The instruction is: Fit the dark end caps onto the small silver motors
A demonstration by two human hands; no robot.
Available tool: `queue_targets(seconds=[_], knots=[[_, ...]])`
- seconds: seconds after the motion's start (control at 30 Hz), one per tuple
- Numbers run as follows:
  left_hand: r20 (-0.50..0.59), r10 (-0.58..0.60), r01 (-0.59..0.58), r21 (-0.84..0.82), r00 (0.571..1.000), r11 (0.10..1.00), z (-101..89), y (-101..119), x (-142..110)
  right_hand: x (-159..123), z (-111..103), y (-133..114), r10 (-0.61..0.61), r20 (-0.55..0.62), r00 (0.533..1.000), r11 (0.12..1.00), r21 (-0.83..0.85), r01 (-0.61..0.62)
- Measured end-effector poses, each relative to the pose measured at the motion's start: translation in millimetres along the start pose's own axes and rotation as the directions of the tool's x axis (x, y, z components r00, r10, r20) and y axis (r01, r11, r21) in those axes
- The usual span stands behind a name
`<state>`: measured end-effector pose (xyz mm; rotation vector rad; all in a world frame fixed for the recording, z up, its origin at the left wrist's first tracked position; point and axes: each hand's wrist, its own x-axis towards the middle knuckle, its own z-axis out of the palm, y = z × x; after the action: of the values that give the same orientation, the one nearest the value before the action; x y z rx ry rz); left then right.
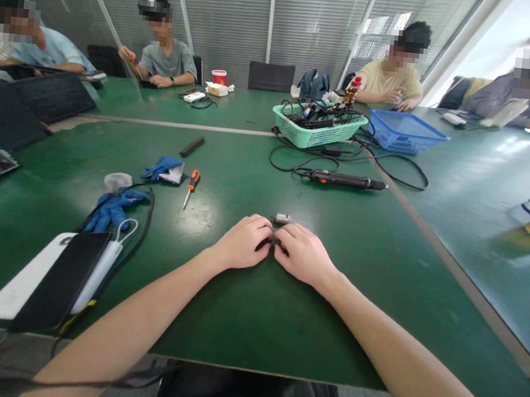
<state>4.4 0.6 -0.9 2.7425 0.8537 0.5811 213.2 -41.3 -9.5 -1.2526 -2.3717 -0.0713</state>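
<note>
My left hand and my right hand meet over the green table. Their curled fingers close on a small dark part, mostly hidden, whose kind I cannot make out. Just beyond the fingertips lies a small silvery metal cylinder, like a little motor; whether it touches the fingers is unclear. To the left, an orange and black screwdriver rests with its tip toward me.
Blue gloves, a black phone and cables lie at left. Farther off are a black electric screwdriver, a green basket of tools and a blue basket. Several people sit around the table.
</note>
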Motion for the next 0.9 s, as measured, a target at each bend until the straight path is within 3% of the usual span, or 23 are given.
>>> queue_targets(seconds=[0.9], knots=[[0.001,0.01,-0.011,0.016,1.0,1.0,0.0,0.3,0.3,1.1,-0.1,-0.7,-0.062,-0.039,0.997,0.998,-0.013,0.061]])
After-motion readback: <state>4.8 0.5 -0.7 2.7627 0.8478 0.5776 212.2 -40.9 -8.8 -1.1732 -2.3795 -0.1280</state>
